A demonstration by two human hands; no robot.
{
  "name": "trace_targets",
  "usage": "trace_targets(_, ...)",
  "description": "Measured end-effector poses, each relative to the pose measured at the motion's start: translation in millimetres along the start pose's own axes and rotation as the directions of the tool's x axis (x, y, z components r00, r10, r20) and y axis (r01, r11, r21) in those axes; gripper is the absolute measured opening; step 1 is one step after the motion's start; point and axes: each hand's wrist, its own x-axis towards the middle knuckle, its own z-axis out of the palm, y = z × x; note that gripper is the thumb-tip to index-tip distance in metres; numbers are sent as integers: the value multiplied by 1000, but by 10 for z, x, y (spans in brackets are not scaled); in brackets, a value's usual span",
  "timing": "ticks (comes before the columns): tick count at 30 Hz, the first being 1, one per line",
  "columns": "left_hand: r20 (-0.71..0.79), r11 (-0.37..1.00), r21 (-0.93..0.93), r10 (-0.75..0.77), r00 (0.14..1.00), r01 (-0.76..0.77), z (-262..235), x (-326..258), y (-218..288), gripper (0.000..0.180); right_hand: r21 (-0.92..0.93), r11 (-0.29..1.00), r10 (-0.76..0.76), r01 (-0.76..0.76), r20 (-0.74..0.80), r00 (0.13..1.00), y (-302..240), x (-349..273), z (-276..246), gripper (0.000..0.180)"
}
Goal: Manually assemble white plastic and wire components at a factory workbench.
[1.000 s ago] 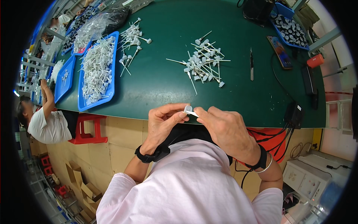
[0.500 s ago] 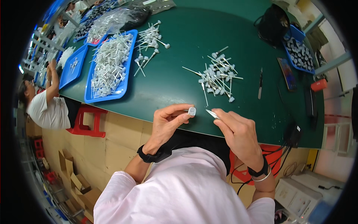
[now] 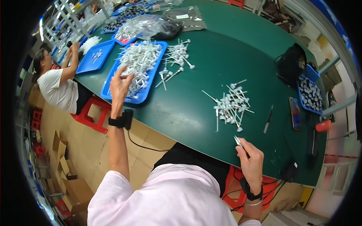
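My left hand (image 3: 120,86) reaches over the near side of a blue tray (image 3: 142,100) heaped with white plastic parts (image 3: 140,59) that have thin stems and broad heads. Its thumb and fingers are apart, and I see nothing between them. Close to the table's front edge, my right hand (image 3: 252,158) grips a pair of tweezers (image 3: 238,141), their pale tips pointing up and left. Just beyond the tips lies a loose pile of similar stemmed parts (image 3: 230,107) on the green table (image 3: 181,113). A smaller group of them (image 3: 176,54) lies right of the tray.
A second blue tray (image 3: 85,67) holds a few parts. Plastic bags (image 3: 184,19) lie at the back. On the right are a thin dark tool (image 3: 268,119), a phone (image 3: 295,113), a black bag (image 3: 292,64) and a tray of dark-and-white pieces (image 3: 311,94). A co-worker (image 3: 58,86) sits at left.
My left hand has moved from the table's front edge to the heaped tray at left; the small whitish piece it held is gone from its fingers. My right hand keeps the tweezers. The view has shifted.
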Motion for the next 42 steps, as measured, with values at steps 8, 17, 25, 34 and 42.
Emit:
trace_targets(8,446,899,-261,436,782,-352,875,-1217,1404,10,24,1000,17,-16,-32,999,144,-43,-41,27)
trace_targets(17,602,890,-86,405,688,-448,1430,-1307,1595,29,34,997,-64,66,-52,997,99,-90,-36,27)
trace_targets(25,613,911,-122,382,692,-395,1495,-1354,1514,22,37,988,-147,147,-11,989,-12,-32,35,24)
trace_targets(34,601,917,-114,370,708,-382,1504,-1307,1491,21,45,992,-118,117,20,993,-48,20,121,23)
trace_targets(42,624,927,-57,323,712,-371,1524,-1351,1592,29,75,992,-100,97,40,994,-36,51,136,25)
